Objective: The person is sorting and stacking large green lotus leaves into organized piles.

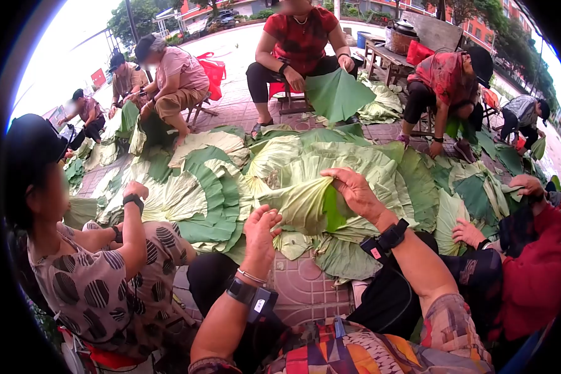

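Observation:
A large pale-green leaf [299,202] hangs folded in front of me, with a bright green patch at its right side. My right hand [354,192] pinches its upper right edge. At the leaf's left end is my left hand [262,232], fingers curled close to the edge; whether they grip it is too unclear to tell. Beneath and beyond spreads a broad pile of big round leaves [380,181], pale undersides and darker green faces overlapping.
A person in patterned clothes [106,274] sits close on the left, and one in red [536,274] on the right. Opposite, a seated person [300,47] holds a green leaf [338,93]. Others sit farther off. A wooden table [389,59] stands behind.

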Motion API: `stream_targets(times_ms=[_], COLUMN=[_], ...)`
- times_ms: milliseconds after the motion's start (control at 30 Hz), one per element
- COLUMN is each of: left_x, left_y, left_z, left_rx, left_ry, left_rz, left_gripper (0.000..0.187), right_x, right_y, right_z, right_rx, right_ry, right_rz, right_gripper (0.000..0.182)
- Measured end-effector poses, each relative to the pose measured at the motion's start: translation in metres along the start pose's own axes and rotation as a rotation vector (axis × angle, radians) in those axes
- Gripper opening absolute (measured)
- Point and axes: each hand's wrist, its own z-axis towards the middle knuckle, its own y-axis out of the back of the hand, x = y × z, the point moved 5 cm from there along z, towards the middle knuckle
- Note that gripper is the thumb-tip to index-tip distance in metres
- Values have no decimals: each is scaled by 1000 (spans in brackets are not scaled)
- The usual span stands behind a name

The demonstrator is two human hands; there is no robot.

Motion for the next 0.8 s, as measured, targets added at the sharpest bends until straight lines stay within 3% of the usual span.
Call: stream_targets(times_ms=[67, 267, 333, 367, 400, 500, 667, 733, 767, 800], left_x=[5, 18, 22, 29, 29, 34, 44, 49, 48, 51], left_y=[2, -2, -11, -11, -12, -22, -23, -31, -31, -28], left_z=[2, 4, 0, 4, 3, -6, -8, -8, -12, -9], left_rx=[20, 55, 172, 222, 221, 326, 480, 516, 579, 579], left_ry=[24, 111, 215, 239, 236, 437, 520, 523, 512, 510], left_rz=[-60, -127, -146, -128, -128, -163, -193, -247, -336, -337], left_gripper=[36, 42, 38, 52, 52, 82, 82, 75, 56, 56], right_x=[33, 30, 32, 35, 39, 52, 57, 55, 55, 54], right_y=[-5, -14, -18, -22, -25, -40, -61, -66, -68, -69], right_z=[-6, -17, -21, -24, -27, -39, -53, -56, -57, -58], right_rx=[-56, -99, -121, -117, -117, -53, 48, 84, 87, 89], right_ry=[440, 473, 547, 590, 594, 756, 824, 849, 858, 859], right_rz=[-487, -443, -455, -458, -457, -521, -493, -499, -509, -509], right_gripper=[31, 36, 35, 36, 36, 37, 33, 33, 33, 33])
